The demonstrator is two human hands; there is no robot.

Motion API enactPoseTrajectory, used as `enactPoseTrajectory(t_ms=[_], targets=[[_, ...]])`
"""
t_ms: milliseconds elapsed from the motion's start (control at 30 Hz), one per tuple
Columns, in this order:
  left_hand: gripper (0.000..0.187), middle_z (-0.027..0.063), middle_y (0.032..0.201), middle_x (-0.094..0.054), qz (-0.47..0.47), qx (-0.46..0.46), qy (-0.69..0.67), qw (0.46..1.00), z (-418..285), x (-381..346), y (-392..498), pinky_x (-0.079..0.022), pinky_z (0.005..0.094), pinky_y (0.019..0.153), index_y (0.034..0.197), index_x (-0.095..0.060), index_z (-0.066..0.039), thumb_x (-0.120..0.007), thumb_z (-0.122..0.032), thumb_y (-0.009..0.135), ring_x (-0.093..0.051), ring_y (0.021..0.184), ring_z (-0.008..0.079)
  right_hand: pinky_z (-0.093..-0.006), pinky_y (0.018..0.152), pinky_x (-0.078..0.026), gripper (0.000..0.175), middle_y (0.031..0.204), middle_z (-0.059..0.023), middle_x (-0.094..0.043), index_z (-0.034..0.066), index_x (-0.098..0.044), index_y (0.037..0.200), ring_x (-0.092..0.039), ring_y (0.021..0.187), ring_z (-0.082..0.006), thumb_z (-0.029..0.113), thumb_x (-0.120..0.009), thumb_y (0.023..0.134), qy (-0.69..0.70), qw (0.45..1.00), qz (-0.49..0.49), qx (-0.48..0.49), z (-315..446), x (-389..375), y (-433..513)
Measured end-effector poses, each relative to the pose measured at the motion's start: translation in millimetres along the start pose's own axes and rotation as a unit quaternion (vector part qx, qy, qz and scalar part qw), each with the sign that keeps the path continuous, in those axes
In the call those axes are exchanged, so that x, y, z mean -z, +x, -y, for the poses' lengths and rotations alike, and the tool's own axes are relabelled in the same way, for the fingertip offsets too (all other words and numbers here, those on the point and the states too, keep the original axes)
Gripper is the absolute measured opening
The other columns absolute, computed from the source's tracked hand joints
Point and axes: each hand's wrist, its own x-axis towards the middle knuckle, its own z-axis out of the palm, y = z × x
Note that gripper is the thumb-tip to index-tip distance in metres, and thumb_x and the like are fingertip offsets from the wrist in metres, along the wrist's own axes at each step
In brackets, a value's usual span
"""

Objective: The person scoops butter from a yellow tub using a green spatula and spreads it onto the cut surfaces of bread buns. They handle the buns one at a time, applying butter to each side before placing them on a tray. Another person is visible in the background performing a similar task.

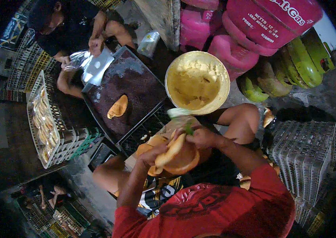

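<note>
In front of my lap, my left hand [152, 153] grips a long golden bread roll [170, 153]. My right hand [202, 137] is at the roll's far end and holds a spreading tool [189, 128] with a green handle. Its pale blade is blurred and points towards a bucket [226, 92]. A thick yellow cream [194, 84] coats the bucket's inside. More bread rolls [187, 163] lie on my lap beneath my hands. Whether the held roll is cut cannot be made out.
Across from me a person's hands [96, 46] hold clear plastic bags [96, 67] by a dark tray [139, 80] bearing one filled-looking roll [118, 107]. Packed bread fills a crate [53, 139] at left. Pink gas cylinders [230, 49], green ones [301, 64] and stacked crates [301, 148] stand right.
</note>
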Motion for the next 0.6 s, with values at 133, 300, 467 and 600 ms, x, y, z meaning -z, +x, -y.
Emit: enactPoseTrajectory(t_ms=[133, 300, 467, 600], targets=[[0.069, 0.0099, 0.117, -0.065, -0.016, 0.124, 0.241, 0.962, 13.3, -17.9, 3.0, -0.048, 0.0339, 0.096, 0.133, -0.051, -0.002, -0.082, -0.03, 0.078, -0.061, 0.109, 0.0195, -0.0348, 0.076, -0.053, 0.031, 0.099, -0.0067, -0.068, 0.004, -0.061, 0.122, -0.064, 0.088, -0.0203, 0.017, -0.059, 0.093, 0.147, 0.966, 0.0, -0.213, -15.5, 59.0, 16.5], [0.064, 0.0145, 0.106, -0.07, -0.047, -0.036, 0.392, 0.918, 16.0, -116.0, -31.6, -0.052, 0.0355, 0.086, 0.123, -0.06, 0.0, -0.08, -0.042, 0.079, -0.068, 0.098, 0.0234, -0.0428, 0.067, -0.054, 0.033, 0.092, -0.0188, -0.07, 0.0032, -0.068, 0.109, -0.069, 0.083, -0.0324, 0.016, -0.065, 0.079, -0.653, 0.701, 0.106, -0.267, -72.7, 165.1, 58.9], [0.044, 0.012, 0.091, -0.073, -0.195, -0.006, 0.353, 0.915, 55.9, -107.0, -31.0, -0.054, 0.035, 0.079, 0.116, -0.063, 0.001, -0.078, -0.026, 0.084, -0.07, 0.086, 0.0213, -0.0459, 0.067, -0.055, 0.028, 0.094, -0.0174, -0.071, 0.0055, -0.072, 0.101, -0.069, 0.081, -0.033, 0.022, -0.063, 0.081, -0.686, 0.644, 0.23, -0.249, -229.7, 192.1, 51.8], [0.037, 0.0104, 0.11, -0.067, -0.352, -0.042, 0.15, 0.923, 58.7, -63.2, -31.9, -0.053, 0.0348, 0.084, 0.12, -0.059, -0.001, -0.067, -0.023, 0.092, -0.065, 0.099, 0.0198, -0.0459, 0.064, -0.055, 0.026, 0.094, -0.0156, -0.071, 0.0076, -0.073, 0.102, -0.069, 0.077, -0.031, 0.023, -0.062, 0.084, -0.573, 0.698, 0.315, -0.294, -276.9, 206.4, 17.7]])
